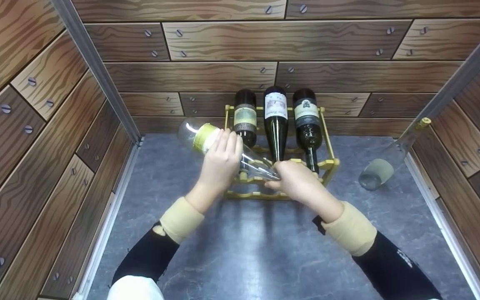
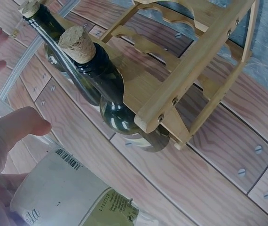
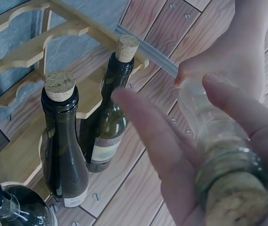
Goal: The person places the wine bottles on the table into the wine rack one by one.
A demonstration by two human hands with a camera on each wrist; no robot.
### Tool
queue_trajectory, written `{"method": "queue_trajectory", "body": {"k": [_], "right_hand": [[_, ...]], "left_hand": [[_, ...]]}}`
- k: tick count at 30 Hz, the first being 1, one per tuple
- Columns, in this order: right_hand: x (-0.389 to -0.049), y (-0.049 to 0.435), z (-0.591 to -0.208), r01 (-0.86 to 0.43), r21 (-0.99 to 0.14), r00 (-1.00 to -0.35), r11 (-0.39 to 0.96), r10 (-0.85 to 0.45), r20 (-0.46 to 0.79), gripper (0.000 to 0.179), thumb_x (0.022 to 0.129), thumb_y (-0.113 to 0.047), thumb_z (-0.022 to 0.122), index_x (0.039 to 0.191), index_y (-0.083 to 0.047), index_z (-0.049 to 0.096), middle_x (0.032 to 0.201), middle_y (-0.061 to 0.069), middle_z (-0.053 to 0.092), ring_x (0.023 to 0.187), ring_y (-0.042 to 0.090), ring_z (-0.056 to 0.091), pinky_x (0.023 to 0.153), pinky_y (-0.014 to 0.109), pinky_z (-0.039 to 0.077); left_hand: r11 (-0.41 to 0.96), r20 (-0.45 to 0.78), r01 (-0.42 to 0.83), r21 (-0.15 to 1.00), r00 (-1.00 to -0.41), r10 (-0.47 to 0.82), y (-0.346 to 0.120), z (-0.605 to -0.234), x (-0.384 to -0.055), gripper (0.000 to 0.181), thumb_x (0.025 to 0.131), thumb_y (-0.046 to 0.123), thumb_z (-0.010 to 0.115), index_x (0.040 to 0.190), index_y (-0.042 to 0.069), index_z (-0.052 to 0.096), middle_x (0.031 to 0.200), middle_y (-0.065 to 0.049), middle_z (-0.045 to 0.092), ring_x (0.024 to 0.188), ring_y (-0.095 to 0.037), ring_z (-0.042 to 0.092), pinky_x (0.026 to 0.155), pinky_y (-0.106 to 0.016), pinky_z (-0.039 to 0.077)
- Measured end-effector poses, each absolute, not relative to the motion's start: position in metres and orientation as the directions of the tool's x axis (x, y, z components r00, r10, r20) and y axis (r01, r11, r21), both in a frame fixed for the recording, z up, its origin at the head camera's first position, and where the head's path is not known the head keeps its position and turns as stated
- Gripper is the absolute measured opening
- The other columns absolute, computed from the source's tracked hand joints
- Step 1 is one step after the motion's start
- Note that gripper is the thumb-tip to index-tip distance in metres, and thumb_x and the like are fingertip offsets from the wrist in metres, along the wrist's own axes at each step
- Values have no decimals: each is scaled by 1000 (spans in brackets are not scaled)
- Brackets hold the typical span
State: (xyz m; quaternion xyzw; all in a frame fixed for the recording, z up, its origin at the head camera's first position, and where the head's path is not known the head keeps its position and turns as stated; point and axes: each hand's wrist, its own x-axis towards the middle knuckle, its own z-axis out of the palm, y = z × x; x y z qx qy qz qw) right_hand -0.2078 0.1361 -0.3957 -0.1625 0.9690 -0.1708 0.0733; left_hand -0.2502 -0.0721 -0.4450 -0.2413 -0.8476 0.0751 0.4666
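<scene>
My left hand (image 1: 222, 156) grips the body of a clear glass bottle (image 1: 256, 163) over its white and yellow label (image 1: 205, 137). The bottle lies tilted across the front left of a wooden wine rack (image 1: 329, 164), its base to the upper left. Around its neck is my right hand (image 1: 300, 181), thumb on one side and fingers on the other. A cork (image 3: 240, 202) plugs the neck in the right wrist view. Three dark corked wine bottles rest in the rack: a left one (image 1: 246, 114), a middle one (image 1: 276, 125) and a right one (image 1: 308, 121).
Another clear bottle (image 1: 375, 173) with a yellowish stopper stands on the grey floor (image 1: 240, 250) to the right of the rack. Wood-patterned panels (image 1: 273, 39) rise behind and on both sides, with metal strips (image 1: 100, 73) along their corners.
</scene>
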Motion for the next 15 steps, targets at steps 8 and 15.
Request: {"method": "queue_trajectory", "body": {"k": [8,15], "right_hand": [[-209,138,-398,-231,-455,-940,860,-318,-123,24,92,-26,83,85,-7,73,71,4,75,59,17,67,56,28,53],[-210,139,-401,-157,-559,-931,814,-311,-192,22,94,-23,81,85,-6,71,64,4,75,47,9,66,48,24,58]], "left_hand": [[865,746,360,-349,-452,489,-71,-446,-251,22,94,3,72,115,2,77,118,-15,79,115,-31,75,112,-40,57],[862,740,363,-354,-454,496,-71,-448,-253,22,94,2,71,116,2,76,118,-15,79,116,-30,75,112,-40,57]]}}
